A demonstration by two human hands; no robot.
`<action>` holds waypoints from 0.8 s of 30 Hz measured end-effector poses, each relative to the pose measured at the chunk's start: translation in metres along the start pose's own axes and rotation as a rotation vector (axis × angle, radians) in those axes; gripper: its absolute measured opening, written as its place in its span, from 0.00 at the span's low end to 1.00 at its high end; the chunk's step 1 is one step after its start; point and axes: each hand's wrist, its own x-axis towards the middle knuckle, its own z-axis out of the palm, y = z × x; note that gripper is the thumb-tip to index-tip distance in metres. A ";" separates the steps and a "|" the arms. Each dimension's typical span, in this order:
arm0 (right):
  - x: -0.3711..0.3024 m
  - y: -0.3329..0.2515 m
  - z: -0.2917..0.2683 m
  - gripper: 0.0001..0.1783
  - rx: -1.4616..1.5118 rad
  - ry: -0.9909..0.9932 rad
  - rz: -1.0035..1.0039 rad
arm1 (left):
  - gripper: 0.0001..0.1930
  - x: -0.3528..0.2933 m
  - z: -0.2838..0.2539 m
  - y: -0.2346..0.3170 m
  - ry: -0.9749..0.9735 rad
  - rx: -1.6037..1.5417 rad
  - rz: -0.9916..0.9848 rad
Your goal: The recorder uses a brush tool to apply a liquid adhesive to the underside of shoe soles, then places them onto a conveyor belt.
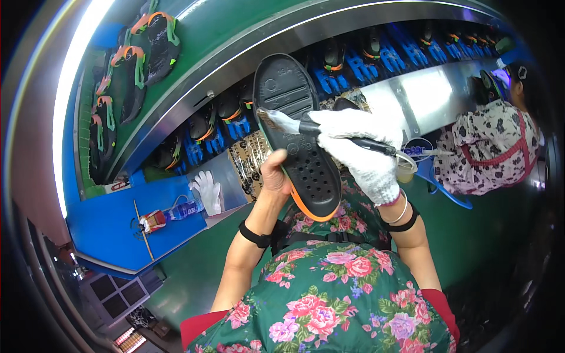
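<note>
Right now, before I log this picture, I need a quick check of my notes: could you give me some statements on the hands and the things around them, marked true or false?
1. The left hand holds the shoe sole. True.
2. The right hand grips a brush. True.
3. The right hand is bare. False: it wears a white work glove.
4. A loose glove lies to the right of the shoe sole. False: the loose glove lies to its left, on the bench.
5. A thin stick lies on the blue part of the bench. True.
</note>
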 end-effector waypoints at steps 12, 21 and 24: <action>0.026 0.020 -0.012 0.16 -0.574 0.145 -0.794 | 0.46 0.017 0.042 -0.031 -0.060 -0.240 -0.082; -0.007 0.012 0.001 0.19 -0.557 -0.175 -0.394 | 0.53 0.021 0.016 -0.029 0.064 0.150 -0.114; 0.000 0.012 0.000 0.19 -0.503 -0.098 -0.404 | 0.53 0.021 0.020 -0.035 0.263 0.261 -0.031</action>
